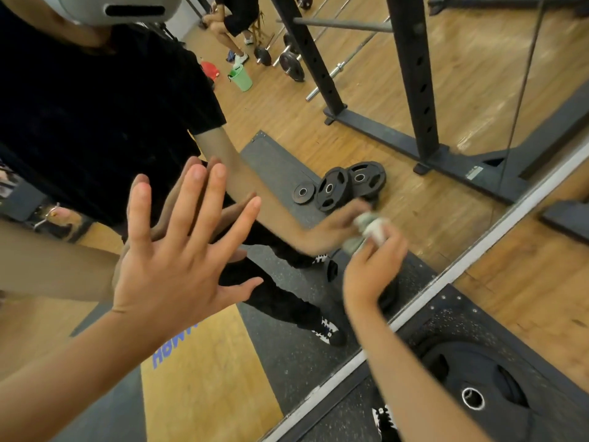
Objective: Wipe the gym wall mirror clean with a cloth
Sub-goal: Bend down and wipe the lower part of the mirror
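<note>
While the left hand (178, 260) lies flat against the wall mirror (478, 74), fingers straight and spread, grasping nothing, the right hand (373, 269) grips a crumpled pale cloth (371, 226), fingers curled round it. The cloth, blurred, is pressed to the glass low down, near the white bottom frame strip (478, 250). Reflected in the glass: three black weight plates (338, 188), a dark rack (411, 74), a green bucket (240, 78). A large black weight plate (471, 387) lies on the rubber mat (446, 314) below the frame.
</note>
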`<state>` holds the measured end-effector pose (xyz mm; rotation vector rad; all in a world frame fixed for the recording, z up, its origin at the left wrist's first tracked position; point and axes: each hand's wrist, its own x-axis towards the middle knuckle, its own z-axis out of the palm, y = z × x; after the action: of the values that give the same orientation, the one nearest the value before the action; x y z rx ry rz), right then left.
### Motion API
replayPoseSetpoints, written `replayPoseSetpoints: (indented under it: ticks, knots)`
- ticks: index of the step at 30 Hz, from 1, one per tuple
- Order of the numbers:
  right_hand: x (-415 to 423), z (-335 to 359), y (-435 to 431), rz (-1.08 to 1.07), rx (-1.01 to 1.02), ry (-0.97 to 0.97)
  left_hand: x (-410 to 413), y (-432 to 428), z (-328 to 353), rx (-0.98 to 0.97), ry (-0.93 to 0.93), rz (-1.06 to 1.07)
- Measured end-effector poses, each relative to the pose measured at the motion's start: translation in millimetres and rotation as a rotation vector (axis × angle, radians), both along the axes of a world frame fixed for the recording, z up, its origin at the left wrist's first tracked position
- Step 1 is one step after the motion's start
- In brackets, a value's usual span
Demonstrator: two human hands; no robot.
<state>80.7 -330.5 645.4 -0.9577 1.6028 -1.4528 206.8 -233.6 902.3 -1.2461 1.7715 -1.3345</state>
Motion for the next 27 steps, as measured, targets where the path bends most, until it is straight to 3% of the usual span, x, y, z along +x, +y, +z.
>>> replayPoseSetpoints:
  ticks: [3, 6, 9, 12, 14, 17, 21, 23, 25, 27]
  knots:
    - [28.8, -14.8, 88.2, 0.254, 0.010, 0.004, 0.9, 0.3, 1.0, 0.000, 0.006, -0.017]
    - [6.8, -32.9, 66.2, 0.356, -0.021, 0.016, 4.5, 0.2, -1.6, 0.027, 0.039, -0.009]
    - [-31.9, -32.0, -19.2, 0.157, 0.009, 0.076, 7.4, -4.3, -3.4, 0.094, 0.211, 0.034]
    - [-49.3, -23.7, -85.0, -0.070, 0.051, 0.046, 2.0, -2.0, -2.6, 0.018, 0.035, 0.007]
    - [-37.3, -15.1, -83.7, -0.165, 0.054, 0.002, 1.3, 0.9, -0.6, 0.010, -0.021, -0.006]
    - [-2.9, -1.4, -20.2, -0.138, 0.035, -0.075, 2.4, 1.2, -1.2, -0.004, -0.024, 0.004]
    - [13.8, -24.5, 75.9, 0.175, 0.040, -0.050, 2.9, 1.4, -1.1, 0.003, -0.013, -0.003]
    - [3.4, -45.3, 56.0, 0.156, 0.179, -0.066, 2.4, 0.7, -0.8, -0.004, -0.013, 0.000]
    - [-13.1, -56.2, -1.1, -0.024, 0.394, -0.115, 1.3, 1.2, -1.0, 0.000, 0.001, 0.005]
    - [-35.6, -45.9, -56.7, -0.145, 0.484, -0.147, 0.3, 0.9, -0.8, 0.008, -0.004, 0.003]
